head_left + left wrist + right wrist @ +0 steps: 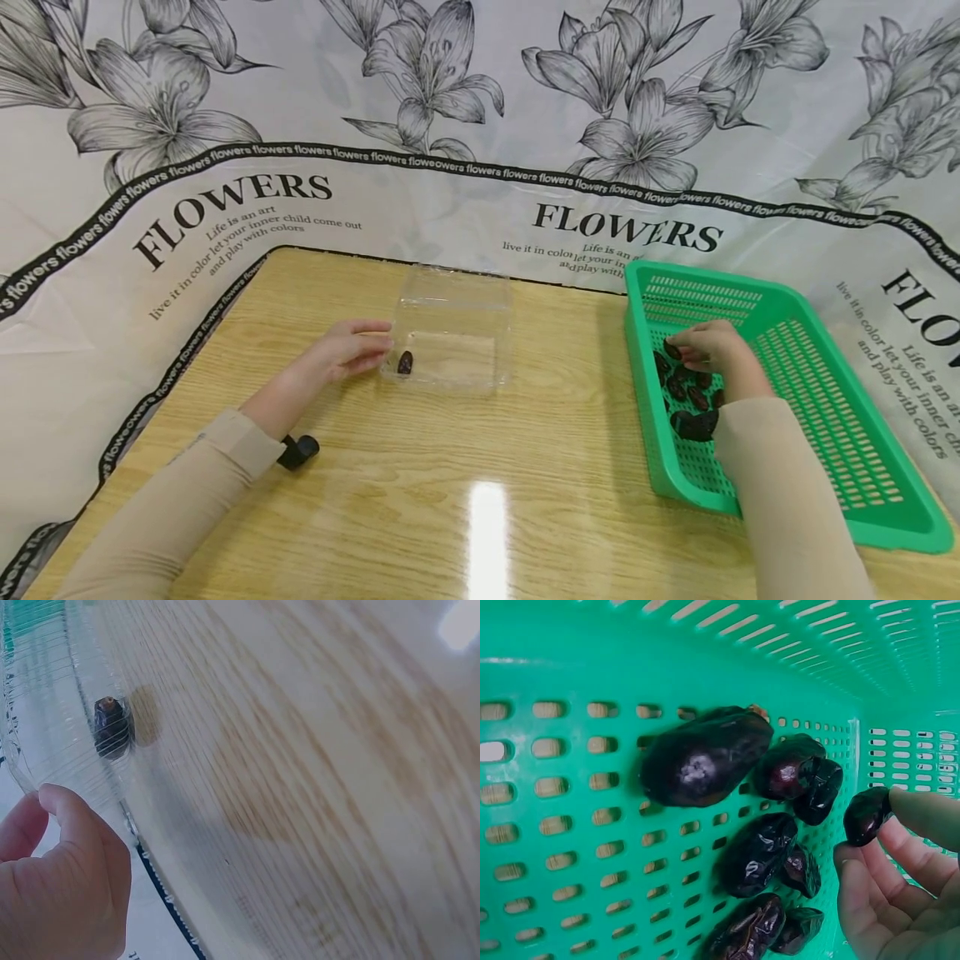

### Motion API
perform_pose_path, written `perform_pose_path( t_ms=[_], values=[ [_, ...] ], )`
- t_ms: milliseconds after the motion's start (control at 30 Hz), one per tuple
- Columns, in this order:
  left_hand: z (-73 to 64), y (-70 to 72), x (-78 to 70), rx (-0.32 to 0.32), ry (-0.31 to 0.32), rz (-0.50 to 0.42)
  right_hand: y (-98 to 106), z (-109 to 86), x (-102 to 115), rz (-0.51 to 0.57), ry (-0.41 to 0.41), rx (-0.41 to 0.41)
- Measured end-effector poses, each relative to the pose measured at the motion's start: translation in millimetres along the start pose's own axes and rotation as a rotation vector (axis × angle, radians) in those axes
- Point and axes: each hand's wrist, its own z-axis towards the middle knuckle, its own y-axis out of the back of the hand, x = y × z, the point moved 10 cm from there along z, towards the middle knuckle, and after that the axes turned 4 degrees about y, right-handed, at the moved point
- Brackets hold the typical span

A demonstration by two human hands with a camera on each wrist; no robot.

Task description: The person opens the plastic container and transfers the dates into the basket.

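Note:
My left hand (351, 350) is at the left side of a clear plastic box (453, 302), thumb and forefinger pinching its edge in the left wrist view. Inside the box, near its left front corner, lies one dark brown date (405, 362). Over in the green basket (651, 442), my right hand (716, 350) pinches another date (866, 816) between thumb and fingers, held above the basket's floor. Several glossy dark dates (709, 761) lie together beneath and beside that hand, partly hidden by it in the head view.
Box and basket stand on a wood-grain table (420, 483), the basket at the right. Behind rises a white cloth (450, 200) printed with flowers and lettering. A black wrist device (298, 452) sits under my left sleeve.

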Motion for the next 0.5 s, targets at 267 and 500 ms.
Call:
perform_pose_path(
  t_ms=[267, 500],
  values=[
    [-0.3, -1.5, 0.5, -0.002, 0.003, -0.006, 0.6, 0.1, -1.1, -0.046, 0.009, -0.018],
    [0.0, -2.2, 0.1, 0.001, -0.001, -0.022, 4.7, -2.8, -0.7, -0.045, 0.002, -0.026]
  ],
)
